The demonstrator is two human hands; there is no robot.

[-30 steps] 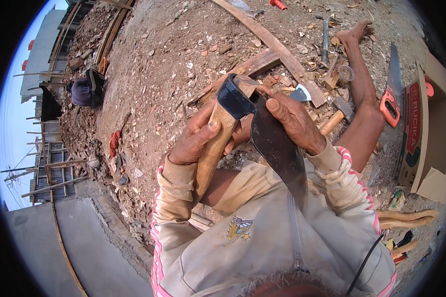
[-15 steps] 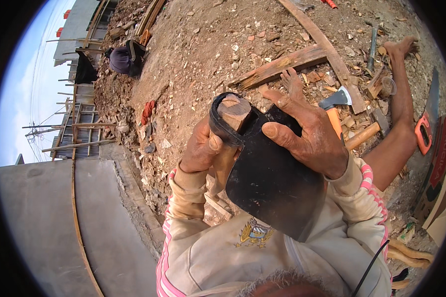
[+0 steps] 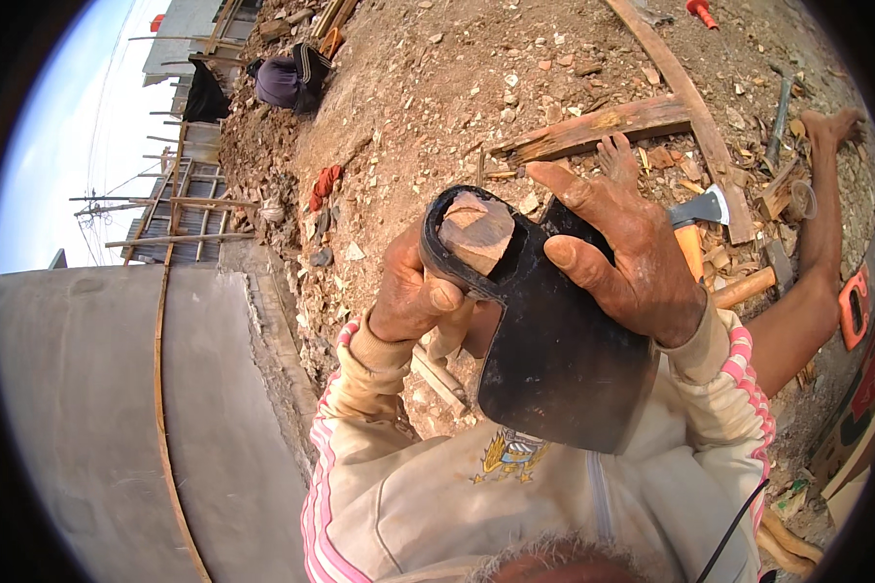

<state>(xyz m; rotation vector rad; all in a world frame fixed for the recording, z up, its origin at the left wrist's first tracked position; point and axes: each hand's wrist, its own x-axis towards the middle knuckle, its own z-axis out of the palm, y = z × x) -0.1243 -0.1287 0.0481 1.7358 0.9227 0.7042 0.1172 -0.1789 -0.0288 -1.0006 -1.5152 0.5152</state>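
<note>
The left hand (image 3: 413,296) is wrapped tight round the wooden handle (image 3: 472,231), just under the black metal hoe head (image 3: 554,360), & the right hand (image 3: 627,257) lies flat w/ fingers spread on the blade, pressing but not gripping. Head is held up close over the chest, w/ the handle end poking thru its ring. Looks like the fitting step: next it prob needs a firm push or knock to seat it; the small axe (image 3: 700,209) lies nearby on the dirt.

Outdoor daylight; dirt ground (image 3: 437,87) (wood chips strewn); grey concrete slab (image 3: 78,408) left; pale sky (image 3: 58,146).
</note>
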